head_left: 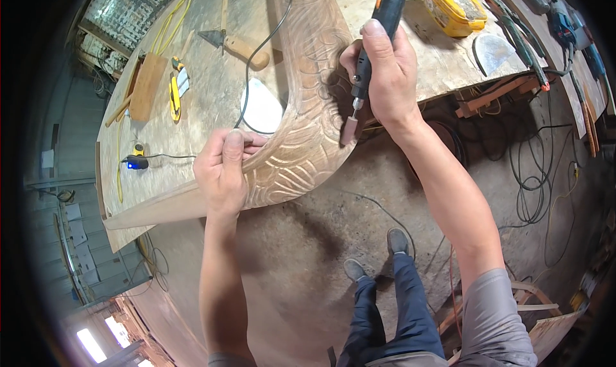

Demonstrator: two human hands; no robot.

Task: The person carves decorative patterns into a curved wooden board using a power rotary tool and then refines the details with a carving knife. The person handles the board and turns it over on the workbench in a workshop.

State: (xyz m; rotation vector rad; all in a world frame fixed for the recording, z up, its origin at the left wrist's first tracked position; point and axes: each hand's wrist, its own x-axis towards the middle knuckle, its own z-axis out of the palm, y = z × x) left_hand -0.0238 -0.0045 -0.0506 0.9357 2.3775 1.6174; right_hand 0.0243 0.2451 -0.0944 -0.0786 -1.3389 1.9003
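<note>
A curved wooden piece (301,156) with carved scale-like and wavy grooves lies across the workbench's front edge. My left hand (222,167) grips it at the inner edge of the curve, fingers curled over the wood, with a black cord running beside it. My right hand (386,78) is closed around a black rotary tool (391,11), held tilted with its pinkish cylindrical bit (348,131) at the carved outer edge; whether the bit touches the wood I cannot tell. A white flat shape (260,110) lies inside the curve.
The plywood bench (138,190) holds a yellow cutter (175,97), a wood block (151,85), a trowel-like tool (247,52), a small device with blue light (136,162), a yellow tub (452,4) and power tools (564,33). Cables (532,181) trail on the floor around my feet.
</note>
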